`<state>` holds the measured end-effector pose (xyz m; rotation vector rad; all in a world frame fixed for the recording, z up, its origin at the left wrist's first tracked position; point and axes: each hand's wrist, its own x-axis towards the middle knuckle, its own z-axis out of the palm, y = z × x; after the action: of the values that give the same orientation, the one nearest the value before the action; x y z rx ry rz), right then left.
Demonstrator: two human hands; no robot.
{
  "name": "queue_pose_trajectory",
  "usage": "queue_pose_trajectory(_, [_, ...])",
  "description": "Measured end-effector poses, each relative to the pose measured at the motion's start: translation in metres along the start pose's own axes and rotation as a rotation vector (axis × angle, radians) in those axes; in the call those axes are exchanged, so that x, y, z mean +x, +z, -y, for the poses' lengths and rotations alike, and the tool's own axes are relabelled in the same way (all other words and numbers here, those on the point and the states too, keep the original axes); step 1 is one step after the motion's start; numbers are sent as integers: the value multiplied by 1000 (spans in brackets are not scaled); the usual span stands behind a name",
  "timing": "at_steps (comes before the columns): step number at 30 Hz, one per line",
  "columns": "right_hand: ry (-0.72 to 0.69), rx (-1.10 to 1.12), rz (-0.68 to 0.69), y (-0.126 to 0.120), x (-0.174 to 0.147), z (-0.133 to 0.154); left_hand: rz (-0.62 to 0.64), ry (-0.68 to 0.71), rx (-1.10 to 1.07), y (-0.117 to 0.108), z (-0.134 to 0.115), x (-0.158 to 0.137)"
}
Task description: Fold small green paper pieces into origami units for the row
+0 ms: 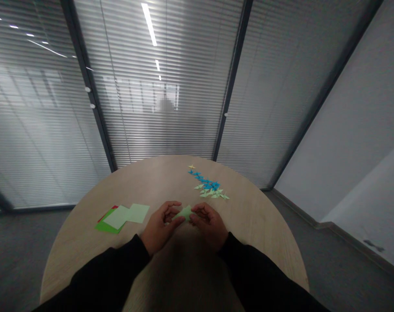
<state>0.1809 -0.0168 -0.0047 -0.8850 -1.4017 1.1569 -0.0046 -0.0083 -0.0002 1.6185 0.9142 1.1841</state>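
Observation:
Between my two hands is a small piece of pale green folded paper [185, 213], low over the near part of the table. My left hand [162, 225] is closed on its left side, with the thumb along the near edge. On the other side, my right hand [210, 223] pinches the paper between thumb and curled fingers. The fingers hide parts of the folds. Beyond my hands, to the right, lie several small folded paper figures: pale green ones [213, 193], blue ones [211, 185] and a yellow one [191, 167] at the far end.
On the left of the round wooden table [144, 177] lie flat paper sheets: pale green [138, 213], bright green [109, 226] and a red edge [115, 207] beneath. Behind the table stand glass panels with blinds [170, 130]. A white wall [346, 130] is at the right.

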Motion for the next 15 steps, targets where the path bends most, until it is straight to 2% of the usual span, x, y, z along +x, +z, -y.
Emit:
queue_pose_trajectory(4, [-38, 5, -5, 1, -1, 1, 9, -16, 63, 1, -5, -3])
queue_pose_trajectory(10, [-22, -54, -6, 4, -1, 0, -23, -38, 141, 2, -3, -2])
queue_pose_trajectory(15, [52, -90, -34, 3, 1, -8, -18, -39, 157, 3, -6, -5])
